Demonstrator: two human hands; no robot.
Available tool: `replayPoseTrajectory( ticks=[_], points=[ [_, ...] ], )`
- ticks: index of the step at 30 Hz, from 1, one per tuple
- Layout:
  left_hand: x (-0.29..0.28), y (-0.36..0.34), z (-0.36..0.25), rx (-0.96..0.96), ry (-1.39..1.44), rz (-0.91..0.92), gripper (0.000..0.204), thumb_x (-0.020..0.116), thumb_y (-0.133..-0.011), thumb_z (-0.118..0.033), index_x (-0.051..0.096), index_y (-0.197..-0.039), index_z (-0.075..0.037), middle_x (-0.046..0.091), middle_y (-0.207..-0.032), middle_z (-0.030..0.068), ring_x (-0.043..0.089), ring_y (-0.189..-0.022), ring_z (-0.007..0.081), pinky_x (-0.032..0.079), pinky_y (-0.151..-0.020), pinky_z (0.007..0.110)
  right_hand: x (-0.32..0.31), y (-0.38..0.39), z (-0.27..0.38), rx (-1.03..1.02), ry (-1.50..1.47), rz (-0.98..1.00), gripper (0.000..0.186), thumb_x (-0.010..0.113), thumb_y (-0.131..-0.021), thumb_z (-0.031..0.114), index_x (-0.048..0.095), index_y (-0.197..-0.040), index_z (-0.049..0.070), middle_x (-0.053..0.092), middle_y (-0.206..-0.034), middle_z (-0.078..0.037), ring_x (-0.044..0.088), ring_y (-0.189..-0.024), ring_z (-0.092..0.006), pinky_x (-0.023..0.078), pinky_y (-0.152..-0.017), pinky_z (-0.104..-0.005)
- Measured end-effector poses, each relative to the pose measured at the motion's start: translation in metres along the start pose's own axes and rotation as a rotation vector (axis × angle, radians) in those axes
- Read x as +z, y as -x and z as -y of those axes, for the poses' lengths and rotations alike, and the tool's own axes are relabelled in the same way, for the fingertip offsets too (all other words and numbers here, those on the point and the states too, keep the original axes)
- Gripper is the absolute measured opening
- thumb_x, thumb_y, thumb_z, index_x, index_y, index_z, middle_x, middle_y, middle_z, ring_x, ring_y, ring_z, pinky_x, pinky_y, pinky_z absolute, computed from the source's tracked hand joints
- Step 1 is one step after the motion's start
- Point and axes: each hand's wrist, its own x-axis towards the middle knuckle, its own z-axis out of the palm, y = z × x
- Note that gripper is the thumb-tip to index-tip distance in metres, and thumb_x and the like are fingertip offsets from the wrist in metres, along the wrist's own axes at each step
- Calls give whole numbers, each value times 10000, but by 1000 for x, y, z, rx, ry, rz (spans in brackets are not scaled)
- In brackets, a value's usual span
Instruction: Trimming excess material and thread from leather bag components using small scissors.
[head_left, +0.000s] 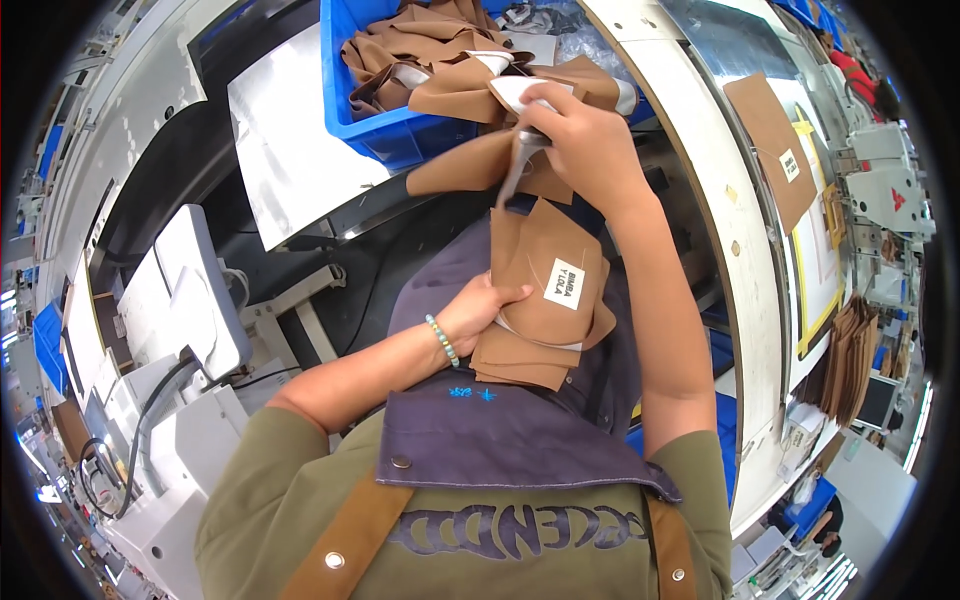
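Observation:
My left hand [473,315] grips a stack of brown pieces [530,260] resting over the dark apron [430,440] on my lap, its thumb on the top piece, which has a white printed label [564,283] and loose threads. My right hand [575,140] is raised above the stack, closed on a silver metal tool [522,162], apparently scissors, blurred and pointing down toward the stack's upper edge. Just behind that tool, a blurred strip of brown material [450,168] extends leftward below the blue bin [350,131].
The bin overflows with brown pieces. A metal sheet [280,170] lies left of it. White machinery [200,290] stands at my left. The right-hand bench [720,260] holds a labelled brown panel [760,140] and hanging brown pieces [850,360]. Other people [828,535] appear at the far right.

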Motion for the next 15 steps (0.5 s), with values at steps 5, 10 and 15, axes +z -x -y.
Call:
replayPoseTrajectory(
  ticks=[5,10,15],
  points=[
    [0,-1,0,-9,11,-3,292,617,-1002,-120,595,-1256,22,697,-1188,124,711,-1028,216,600,-905,371,-7,34,2,261,-298,-163,185,687,-790,-18,698,-949,78,709,-1169,-18,715,-824,-251,566,-680,-316],
    [2,-3,2,-3,-1,-17,297,623,-997,-127,599,-1256,17,701,-1172,113,711,-1019,207,597,-898,369,15,50,16,497,-216,-220,479,746,-848,392,650,-1099,-4,658,-1244,-186,707,-966,-370,579,-786,-434],
    [4,0,1,2,-22,-22,294,634,-994,-134,598,-1243,17,708,-1148,114,716,-1001,202,599,-889,362,56,55,31,664,-41,-30,614,824,-791,439,539,-1173,52,687,-1099,-154,712,-904,-367,564,-758,-448]
  ],
)
